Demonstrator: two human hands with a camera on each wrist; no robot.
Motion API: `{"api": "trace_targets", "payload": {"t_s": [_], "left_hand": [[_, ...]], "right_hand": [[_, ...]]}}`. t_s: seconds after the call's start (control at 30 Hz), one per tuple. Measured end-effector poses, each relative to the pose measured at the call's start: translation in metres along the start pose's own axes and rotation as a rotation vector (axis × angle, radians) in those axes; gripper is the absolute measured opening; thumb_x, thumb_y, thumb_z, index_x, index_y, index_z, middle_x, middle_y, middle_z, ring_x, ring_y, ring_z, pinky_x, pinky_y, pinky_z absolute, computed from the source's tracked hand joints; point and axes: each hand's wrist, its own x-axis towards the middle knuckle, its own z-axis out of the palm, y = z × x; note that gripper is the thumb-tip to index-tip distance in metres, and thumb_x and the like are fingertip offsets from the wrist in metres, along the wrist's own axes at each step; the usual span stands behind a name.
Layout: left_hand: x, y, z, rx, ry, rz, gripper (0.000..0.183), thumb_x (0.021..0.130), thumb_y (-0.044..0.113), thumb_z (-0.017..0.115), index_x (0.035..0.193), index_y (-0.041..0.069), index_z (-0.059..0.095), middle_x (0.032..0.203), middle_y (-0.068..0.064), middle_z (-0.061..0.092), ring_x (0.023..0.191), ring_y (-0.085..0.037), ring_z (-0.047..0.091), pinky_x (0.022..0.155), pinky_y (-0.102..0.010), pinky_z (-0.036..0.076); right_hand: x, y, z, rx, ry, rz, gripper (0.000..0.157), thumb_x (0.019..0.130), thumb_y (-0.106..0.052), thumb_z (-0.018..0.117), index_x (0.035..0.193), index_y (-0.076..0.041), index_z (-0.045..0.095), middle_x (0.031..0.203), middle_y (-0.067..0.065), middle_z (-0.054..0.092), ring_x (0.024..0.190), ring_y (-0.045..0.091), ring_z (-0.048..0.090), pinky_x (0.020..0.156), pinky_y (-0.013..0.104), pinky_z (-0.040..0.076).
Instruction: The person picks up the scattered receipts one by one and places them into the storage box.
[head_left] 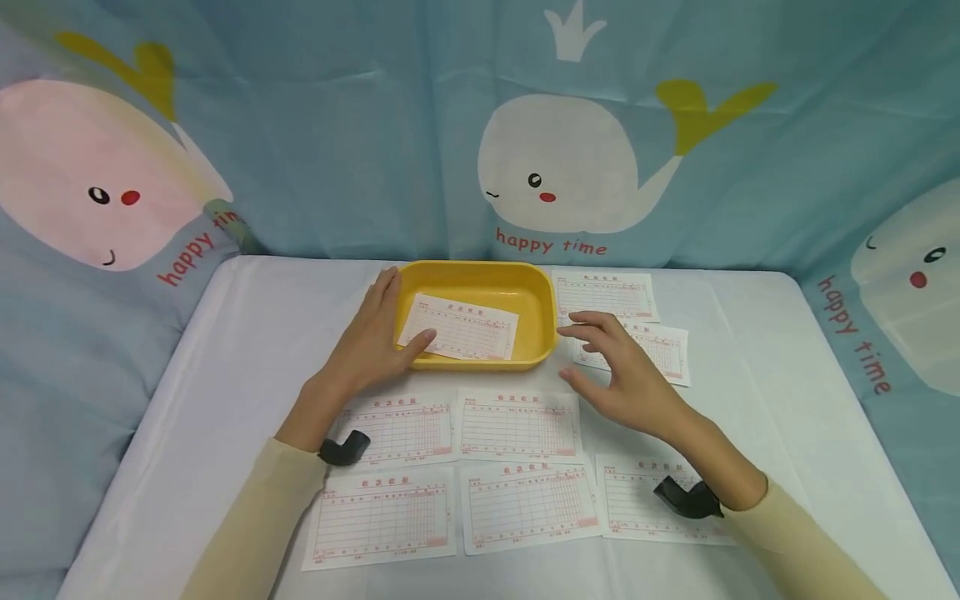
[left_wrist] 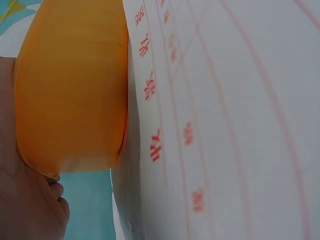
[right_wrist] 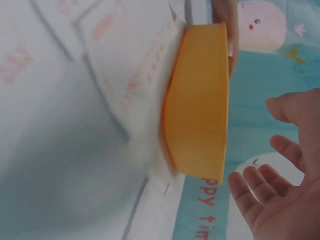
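A yellow plastic tray (head_left: 536, 321) stands near the back of the table, holding a printed receipt slip (head_left: 465, 329) that lies slanted inside. My left hand (head_left: 378, 329) holds the tray's left end, thumb over the front rim and fingers along the outer side. In the left wrist view, fingertips (left_wrist: 60, 192) bend round the tray's end. Just off the tray's right side is my right hand (head_left: 618, 367), fingers spread and slightly bent, gripping nothing. Behind and under it, two more receipt slips (head_left: 603, 296) overlap; the hand partly hides the nearer one.
Several receipt slips (head_left: 382, 517) lie in two rows in front of the tray, some partly under the forearms. A white cloth (head_left: 240, 358) covers the table. Behind it hangs a blue curtain (head_left: 337, 167) with printed whales. Black straps (head_left: 345, 448) are at both wrists.
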Motion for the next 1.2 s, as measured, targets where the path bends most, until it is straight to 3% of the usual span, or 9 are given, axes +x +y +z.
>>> {"api": "trace_targets", "payload": {"t_s": [0.1, 0.23, 0.37, 0.5, 0.7, 0.97, 1.2], "left_hand": [[0.0, 0.0, -0.001, -0.001, 0.003, 0.003, 0.105, 0.092, 0.067, 0.053, 0.164, 0.012, -0.002, 0.172, -0.005, 0.0, 0.159, -0.028, 0.014, 0.127, -0.052, 0.024], [0.0, 0.001, 0.0, -0.005, -0.009, -0.005, 0.105, 0.092, 0.067, 0.052, 0.163, 0.013, -0.003, 0.173, -0.004, -0.003, 0.161, -0.027, 0.006, 0.128, -0.052, 0.021], [-0.001, 0.001, 0.003, -0.01, -0.022, -0.011, 0.105, 0.092, 0.069, 0.05, 0.163, 0.014, -0.005, 0.173, -0.002, -0.006, 0.161, -0.025, 0.001, 0.128, -0.052, 0.018], [-0.002, 0.0, 0.002, -0.01, -0.017, -0.006, 0.106, 0.092, 0.069, 0.05, 0.163, 0.012, -0.005, 0.172, -0.003, -0.006, 0.161, -0.025, -0.001, 0.129, -0.052, 0.017], [-0.001, -0.002, 0.0, -0.019, -0.01, 0.002, 0.105, 0.092, 0.07, 0.05, 0.163, 0.014, -0.005, 0.172, 0.001, -0.009, 0.161, -0.022, -0.003, 0.128, -0.052, 0.017], [0.0, -0.002, -0.001, -0.023, -0.012, 0.004, 0.106, 0.092, 0.069, 0.051, 0.163, 0.014, -0.004, 0.173, -0.002, -0.006, 0.161, -0.022, -0.003, 0.128, -0.053, 0.018], [0.0, -0.001, 0.0, -0.037, -0.017, -0.002, 0.106, 0.091, 0.07, 0.051, 0.163, 0.015, -0.005, 0.173, -0.001, -0.006, 0.161, -0.021, -0.003, 0.128, -0.052, 0.018]], "right_hand": [[-0.017, 0.005, 0.001, -0.017, 0.008, 0.023, 0.051, 0.089, -0.021, 0.077, 0.137, -0.02, 0.059, 0.148, 0.002, 0.049, 0.134, 0.017, 0.051, 0.098, 0.037, 0.056], [-0.044, 0.01, 0.003, -0.014, 0.004, 0.067, 0.054, 0.09, -0.022, 0.077, 0.139, -0.027, 0.056, 0.148, 0.001, 0.049, 0.131, 0.015, 0.053, 0.101, 0.026, 0.052], [-0.071, 0.013, 0.003, -0.028, -0.009, 0.113, 0.056, 0.089, -0.023, 0.078, 0.14, -0.029, 0.055, 0.147, -0.001, 0.052, 0.132, 0.012, 0.052, 0.105, 0.008, 0.041], [-0.093, 0.016, 0.001, -0.062, -0.001, 0.143, 0.058, 0.086, -0.023, 0.081, 0.14, -0.024, 0.057, 0.145, 0.001, 0.054, 0.134, 0.013, 0.05, 0.108, 0.0, 0.028], [-0.119, 0.023, 0.003, -0.087, 0.025, 0.196, 0.062, 0.082, -0.021, 0.084, 0.139, -0.02, 0.058, 0.145, 0.003, 0.053, 0.137, 0.008, 0.046, 0.108, -0.004, 0.02], [-0.141, 0.028, 0.001, -0.101, 0.083, 0.21, 0.071, 0.075, -0.012, 0.089, 0.138, -0.016, 0.059, 0.144, 0.007, 0.054, 0.137, -0.013, 0.037, 0.108, -0.004, 0.02], [-0.152, 0.029, -0.004, -0.116, 0.126, 0.228, 0.066, 0.073, -0.012, 0.089, 0.134, -0.015, 0.062, 0.139, 0.007, 0.057, 0.135, -0.014, 0.038, 0.107, -0.004, 0.021]]}}
